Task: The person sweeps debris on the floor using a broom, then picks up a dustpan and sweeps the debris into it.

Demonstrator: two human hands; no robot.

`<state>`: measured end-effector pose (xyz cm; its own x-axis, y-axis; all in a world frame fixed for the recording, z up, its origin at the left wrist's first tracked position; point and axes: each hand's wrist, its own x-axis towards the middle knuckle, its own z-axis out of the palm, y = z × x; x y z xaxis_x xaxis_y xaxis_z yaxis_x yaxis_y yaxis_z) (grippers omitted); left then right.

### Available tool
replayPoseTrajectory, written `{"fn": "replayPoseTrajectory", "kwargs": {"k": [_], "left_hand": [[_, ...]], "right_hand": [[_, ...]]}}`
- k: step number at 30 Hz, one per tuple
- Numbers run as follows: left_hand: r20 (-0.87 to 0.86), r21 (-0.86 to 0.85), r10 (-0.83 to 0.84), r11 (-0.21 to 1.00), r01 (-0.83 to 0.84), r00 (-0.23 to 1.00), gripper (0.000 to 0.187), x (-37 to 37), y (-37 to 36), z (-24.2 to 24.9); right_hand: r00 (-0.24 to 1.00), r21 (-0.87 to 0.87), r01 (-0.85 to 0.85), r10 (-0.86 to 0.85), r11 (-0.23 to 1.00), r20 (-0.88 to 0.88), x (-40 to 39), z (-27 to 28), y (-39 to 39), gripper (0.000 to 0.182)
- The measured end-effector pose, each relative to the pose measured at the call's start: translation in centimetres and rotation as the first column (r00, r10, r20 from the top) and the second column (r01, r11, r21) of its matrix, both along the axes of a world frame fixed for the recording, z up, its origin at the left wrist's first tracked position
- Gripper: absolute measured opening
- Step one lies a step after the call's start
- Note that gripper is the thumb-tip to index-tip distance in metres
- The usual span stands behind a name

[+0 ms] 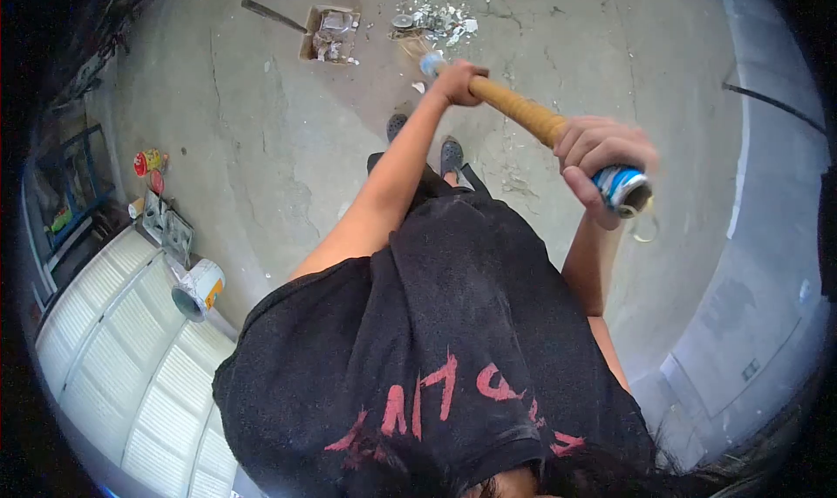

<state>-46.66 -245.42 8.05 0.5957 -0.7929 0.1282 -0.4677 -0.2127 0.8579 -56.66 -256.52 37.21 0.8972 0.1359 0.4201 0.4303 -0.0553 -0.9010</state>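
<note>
My left hand (460, 84) is wrapped round the lower part of a broom handle (523, 112), which is bound in yellow-brown tape. Higher up, near the blue-and-silver wrapped hollow end, my right hand (606, 153) grips the same broom. It slants down and away to the left across the floor. Its bristles (412, 46) are blurred and lie just by a pile of white broken pieces (449, 20). To the left of the pile sits a dustpan (333, 34) with a long dark handle, holding clear and white scraps.
Cracked concrete floor (261, 149) spreads around my dark clogs (451, 155). On the left stand a white can (199, 289), a ribbed white panel (113, 341) and a dark blue rack (83, 193). A pale wall (767, 236) runs along the right.
</note>
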Motion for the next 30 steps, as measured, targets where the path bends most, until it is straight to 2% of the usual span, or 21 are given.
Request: {"fn": "replayPoseTrajectory", "kwargs": {"k": [2,6,8,10,11,12,14,15,17,18,19,20,21,22,23,24,26,27,28,29,30], "left_hand": [[0.077,-0.036,0.062,0.998,-0.059,0.995,0.022,1.9,1.2,0.9],[0.156,-0.026,0.091,0.996,-0.088,0.983,0.022,2.7,0.6,4.8],[0.155,-0.035,0.075,0.997,-0.071,0.985,0.022,1.7,-0.8,6.6],[0.181,-0.023,0.054,0.998,-0.051,0.982,0.021,0.1,-2.9,7.5],[0.147,-0.015,0.023,1.000,-0.021,0.989,0.019,-0.8,-4.1,8.0],[0.067,0.003,-0.011,1.000,0.011,0.998,0.018,-1.8,-5.6,7.5],[-0.003,0.060,-0.179,0.982,0.179,0.984,0.018,-3.8,-8.7,5.9],[-0.008,0.169,-0.270,0.949,0.268,0.963,0.018,-5.0,-9.4,7.1],[-0.041,0.236,-0.494,0.840,0.489,0.869,0.018,-8.7,-11.9,6.0],[-0.069,0.250,-0.533,0.809,0.532,0.843,0.020,-11.4,-12.7,5.4],[-0.110,0.264,-0.574,0.770,0.581,0.812,0.022,-14.1,-13.0,5.6],[-0.108,0.295,-0.649,0.703,0.647,0.753,0.024,-15.9,-12.2,7.5],[-0.101,0.289,-0.658,0.698,0.655,0.746,0.024,-17.2,-11.4,8.6],[-0.129,0.217,-0.686,0.685,0.695,0.716,0.028,-18.3,-10.3,9.5],[-0.154,0.145,-0.713,0.669,0.729,0.684,0.032,-19.0,-9.1,10.3],[-0.178,0.073,-0.737,0.650,0.756,0.652,0.036,-19.5,-8.0,10.8],[-0.220,-0.071,-0.777,0.616,0.785,0.590,0.046,-19.6,-7.0,11.4],[-0.217,-0.071,-0.773,0.621,0.781,0.596,0.046,-19.7,-7.5,10.3],[-0.048,-0.056,-0.877,0.480,0.875,0.478,0.045,-20.1,-8.4,8.1],[0.115,-0.010,-0.937,0.332,0.943,0.331,0.045,-20.3,-8.9,6.3],[0.114,-0.007,-0.933,0.344,0.939,0.342,0.045,-21.0,-8.8,5.3]], "right_hand": [[0.999,-0.021,-0.028,0.029,0.999,0.034,-0.5,-0.4,-0.2,0.019],[0.994,0.083,0.030,-0.038,0.996,0.107,-1.8,1.3,-2.6,0.018],[0.990,0.064,-0.082,0.074,0.995,0.118,-2.5,2.8,-5.2,0.013],[0.995,0.076,0.024,-0.031,0.997,0.098,-4.1,4.0,-7.0,0.021],[0.938,-0.081,0.328,-0.314,0.941,0.150,-5.1,5.0,-7.7,0.028],[0.796,-0.210,0.602,-0.555,0.771,0.242,-6.1,6.4,-7.9,0.035],[0.397,-0.365,0.889,-0.862,0.276,0.316,-8.3,8.9,-8.3,0.039],[0.391,-0.358,0.894,-0.860,0.270,0.328,-9.3,9.8,-7.9,0.039],[0.244,-0.345,0.936,-0.841,0.073,0.484,-10.5,10.7,-6.2,0.039],[0.521,-0.423,0.832,-0.767,0.359,0.375,-10.5,10.0,-5.0,0.038],[0.753,-0.465,0.645,-0.610,0.607,0.248,-10.1,9.1,-2.9,0.036],[0.799,-0.540,0.553,-0.588,0.635,0.127,-7.8,8.2,1.4,0.028],[0.898,-0.733,0.281,-0.439,0.619,-0.025,-6.2,6.2,2.1,0.026],[0.907,-0.608,0.126,-0.339,0.784,-0.249,-4.1,2.0,3.1,0.024],[0.889,-0.637,-0.075,-0.237,0.767,-0.391,-2.3,-2.1,2.8,0.025],[0.867,-0.685,-0.122,-0.259,0.718,-0.426,-1.7,-8.6,2.0,0.029],[0.810,-0.830,-0.201,-0.388,0.520,-0.440,-3.0,-21.8,-1.0,0.037],[0.610,-0.722,-0.471,-0.404,0.506,-0.681,-3.1,-22.6,-1.5,0.039],[0.340,-0.529,-0.689,-0.424,0.495,-0.839,-3.2,-23.1,-2.0,0.042],[0.346,-0.531,-0.694,-0.420,0.487,-0.839,-4.3,-23.9,-2.2,0.042],[0.308,-0.542,-0.563,-0.450,0.624,-0.838,-6.2,-24.8,-2.2,0.043]]}}
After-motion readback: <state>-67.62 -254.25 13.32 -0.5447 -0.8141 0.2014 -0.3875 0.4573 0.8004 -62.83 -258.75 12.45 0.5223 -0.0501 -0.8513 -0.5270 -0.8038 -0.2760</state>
